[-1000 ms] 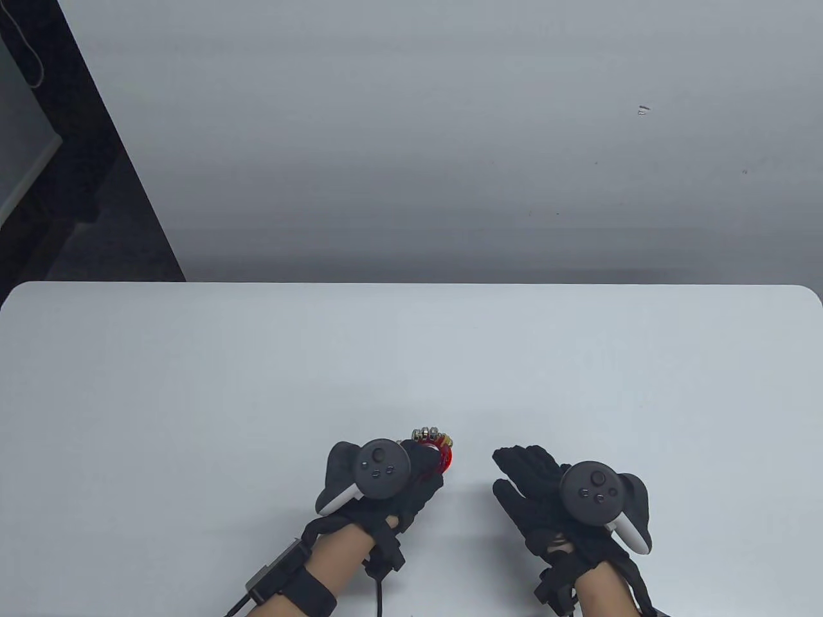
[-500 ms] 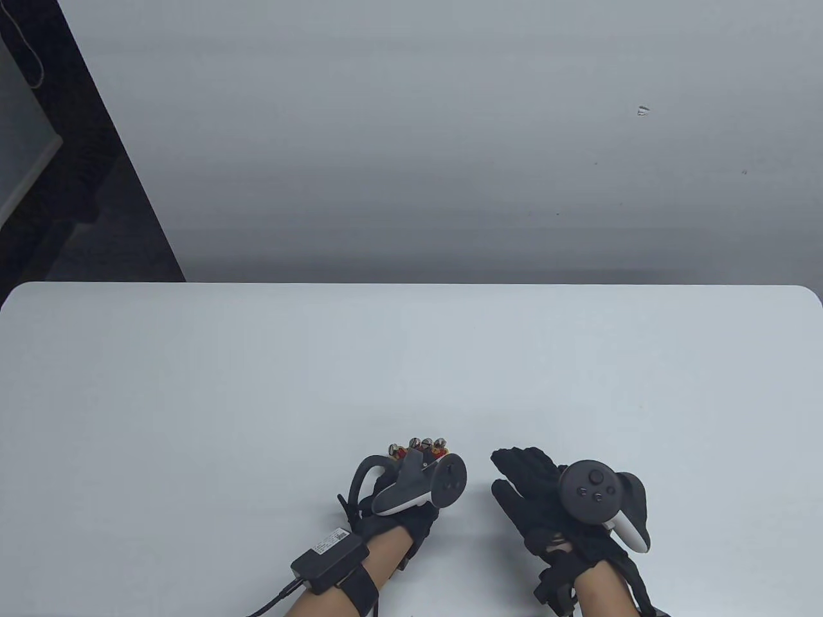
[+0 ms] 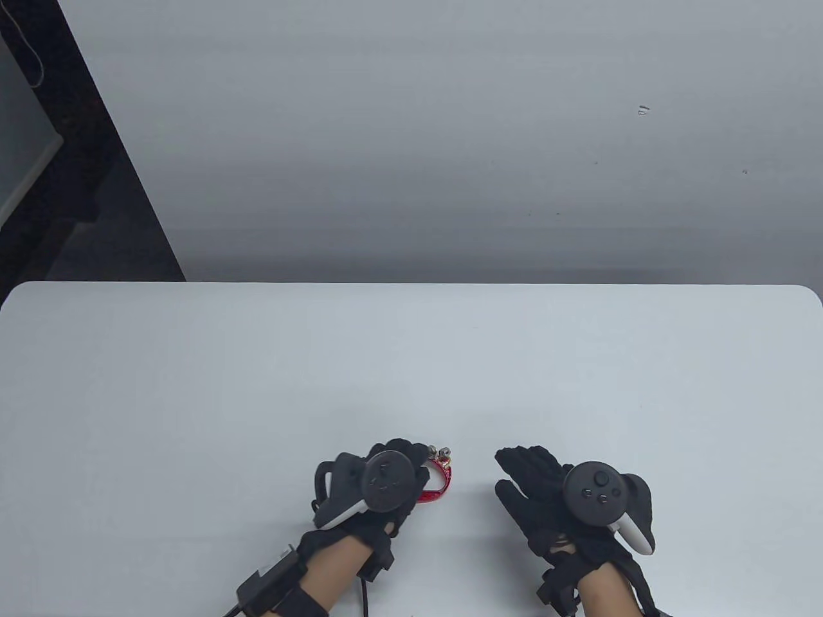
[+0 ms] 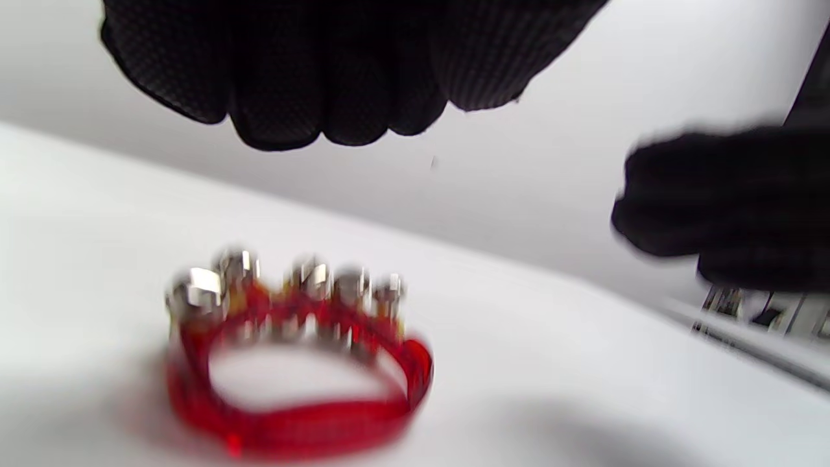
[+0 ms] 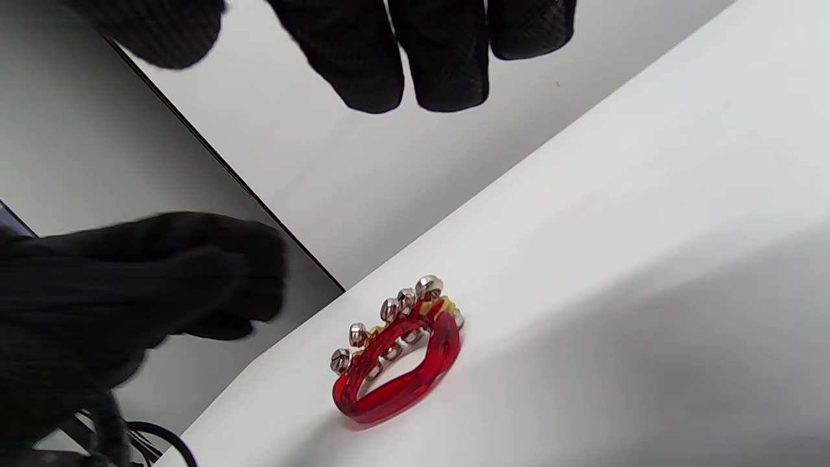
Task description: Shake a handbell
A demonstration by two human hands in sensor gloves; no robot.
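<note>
The left hand (image 3: 386,479), fingers loose and empty, half-hides the red handbell (image 3: 437,479) (blurred in its wrist view) lying on the bench (image 3: 257,385); the right hand (image 3: 546,495) rests open nearby.

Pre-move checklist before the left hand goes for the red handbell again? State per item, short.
1. Handbell lying on the table, free of both hands: ok, the wrist views show it flat with no finger on it.
2. Left hand above the bell and open: ok, its fingers hang clear above it.
3. Right hand out of the way: ok, it sits apart to the right of the bell.
4. Red loop handle open for a grip: ok in the right wrist view.
5. All bells intact: cannot tell, the left wrist view is blurred.
</note>
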